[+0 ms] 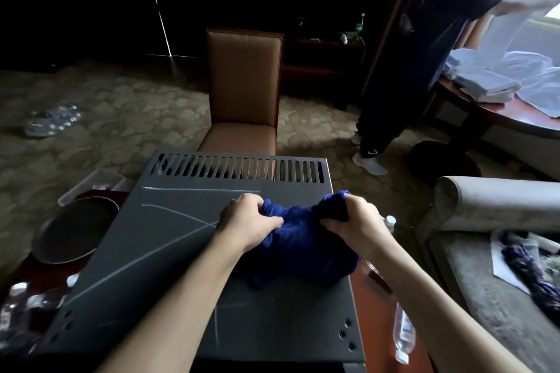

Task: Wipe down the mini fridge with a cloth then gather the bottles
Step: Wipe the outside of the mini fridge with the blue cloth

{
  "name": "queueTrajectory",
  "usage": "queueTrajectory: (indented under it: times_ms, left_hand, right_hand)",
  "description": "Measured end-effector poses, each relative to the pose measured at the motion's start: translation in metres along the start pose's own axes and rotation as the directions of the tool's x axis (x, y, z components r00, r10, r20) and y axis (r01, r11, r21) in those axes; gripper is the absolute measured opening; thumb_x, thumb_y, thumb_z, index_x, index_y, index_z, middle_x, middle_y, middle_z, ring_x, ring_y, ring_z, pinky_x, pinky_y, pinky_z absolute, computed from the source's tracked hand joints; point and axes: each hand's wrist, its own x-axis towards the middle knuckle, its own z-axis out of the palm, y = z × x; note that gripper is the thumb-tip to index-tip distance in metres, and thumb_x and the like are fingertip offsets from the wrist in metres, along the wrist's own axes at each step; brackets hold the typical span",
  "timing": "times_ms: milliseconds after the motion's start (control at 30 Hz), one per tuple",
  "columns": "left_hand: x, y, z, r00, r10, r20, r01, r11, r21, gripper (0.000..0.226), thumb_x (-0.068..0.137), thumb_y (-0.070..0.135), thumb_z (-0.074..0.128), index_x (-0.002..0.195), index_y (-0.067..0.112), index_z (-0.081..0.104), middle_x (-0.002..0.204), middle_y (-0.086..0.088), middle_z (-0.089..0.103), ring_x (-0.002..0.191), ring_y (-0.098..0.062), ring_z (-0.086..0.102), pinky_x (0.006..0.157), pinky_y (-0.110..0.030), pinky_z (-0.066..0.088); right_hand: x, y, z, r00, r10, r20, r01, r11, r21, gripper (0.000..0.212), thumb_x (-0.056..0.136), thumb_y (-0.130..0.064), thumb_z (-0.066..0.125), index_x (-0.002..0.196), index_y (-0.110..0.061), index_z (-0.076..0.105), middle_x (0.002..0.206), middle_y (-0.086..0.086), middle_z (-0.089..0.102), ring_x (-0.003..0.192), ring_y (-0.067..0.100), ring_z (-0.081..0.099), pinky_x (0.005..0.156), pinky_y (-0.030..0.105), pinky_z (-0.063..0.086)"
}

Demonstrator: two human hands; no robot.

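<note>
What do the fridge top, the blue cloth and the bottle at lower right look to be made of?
Fridge top: looks like painted metal, matte grey, with punched vent slots and pale scratches. Blue cloth: soft, thick fabric, perhaps terry; it bunches where the left hand and right hand grip it. Bottle: clear plastic, glossy, with a white cap.

Soft, nubby deep-blue cloth point(298, 239) bunched under the curled fingers point(266, 218), matt grey metal fridge point(188, 251) top beneath them, faintly scratched, clear glossy plastic bottle point(403, 333) right of the fingers on polished reddish wood surface point(374, 321)
</note>
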Motion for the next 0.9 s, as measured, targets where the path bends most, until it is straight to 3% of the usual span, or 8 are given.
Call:
queueTrajectory:
  times_ms: [100, 233, 333, 433, 667, 900]
  left_hand:
    - [0.047, 0.013, 0.006, 0.998, 0.012, -0.068, -0.011, 1.0, 0.025, 0.023, 0.076, 0.038, 0.073, 0.086, 0.019, 0.065, 0.094, -0.002, 0.07, 0.089, -0.026, 0.064, 0.069, -0.027, 0.043]
    - [0.112, 0.038, 0.009, 0.993, 0.029, -0.118, -0.027, 0.999, 0.02, 0.022, 0.08, 0.033, 0.071, 0.094, 0.016, 0.064, 0.109, -0.01, 0.068, 0.102, -0.031, 0.062, 0.074, -0.03, 0.041]
    - [0.147, 0.05, 0.007, 0.988, 0.029, -0.153, -0.022, 0.999, 0.05, 0.027, 0.083, 0.034, 0.068, 0.105, 0.018, 0.064, 0.118, -0.01, 0.065, 0.11, -0.032, 0.059, 0.079, -0.031, 0.042]
    - [0.165, 0.054, 0.006, 0.989, 0.028, -0.145, -0.019, 0.998, 0.067, 0.03, 0.084, 0.035, 0.067, 0.108, 0.018, 0.063, 0.121, -0.011, 0.063, 0.11, -0.033, 0.058, 0.085, -0.035, 0.046]
    - [0.137, 0.042, 0.005, 0.996, 0.039, -0.074, -0.031, 0.993, 0.113, 0.044, 0.088, 0.034, 0.062, 0.127, 0.015, 0.054, 0.13, -0.013, 0.055, 0.114, -0.034, 0.056, 0.092, -0.037, 0.047]
    - [0.022, 0.0, -0.002, 0.998, 0.055, -0.044, -0.049, 0.992, 0.112, 0.05, 0.089, 0.032, 0.061, 0.135, 0.014, 0.049, 0.136, -0.012, 0.053, 0.119, -0.032, 0.053, 0.096, -0.038, 0.044]
  right_hand:
    - [0.053, 0.006, 0.003, 0.997, 0.042, -0.063, -0.04, 0.999, 0.021, 0.035, 0.076, -0.02, 0.077, 0.107, -0.012, 0.064, 0.104, 0.007, 0.068, 0.1, 0.026, 0.061, 0.072, 0.023, 0.039]
    - [0.127, 0.003, 0.003, 0.992, 0.061, -0.108, -0.059, 0.998, 0.018, 0.026, 0.075, -0.017, 0.076, 0.098, -0.012, 0.065, 0.101, 0.007, 0.07, 0.099, 0.027, 0.062, 0.074, 0.024, 0.041]
    - [0.167, 0.002, 0.008, 0.983, 0.104, -0.151, -0.098, 0.994, 0.047, 0.024, 0.075, -0.018, 0.073, 0.098, -0.018, 0.065, 0.103, 0.006, 0.07, 0.102, 0.028, 0.063, 0.085, 0.032, 0.05]
    - [0.183, 0.002, 0.017, 0.967, 0.151, -0.206, -0.144, 0.988, 0.051, 0.024, 0.078, -0.021, 0.067, 0.102, -0.02, 0.064, 0.106, 0.009, 0.068, 0.101, 0.032, 0.062, 0.085, 0.033, 0.049]
    - [0.15, -0.002, 0.021, 0.976, 0.096, -0.196, -0.112, 0.991, -0.073, 0.027, 0.083, -0.019, 0.058, 0.11, -0.017, 0.057, 0.109, 0.016, 0.064, 0.101, 0.038, 0.059, 0.073, 0.031, 0.038]
    - [0.029, -0.01, 0.025, 0.996, -0.026, -0.084, 0.02, 0.997, -0.071, 0.025, 0.084, -0.021, 0.063, 0.103, -0.009, 0.052, 0.102, 0.02, 0.064, 0.096, 0.041, 0.057, 0.072, 0.034, 0.04]
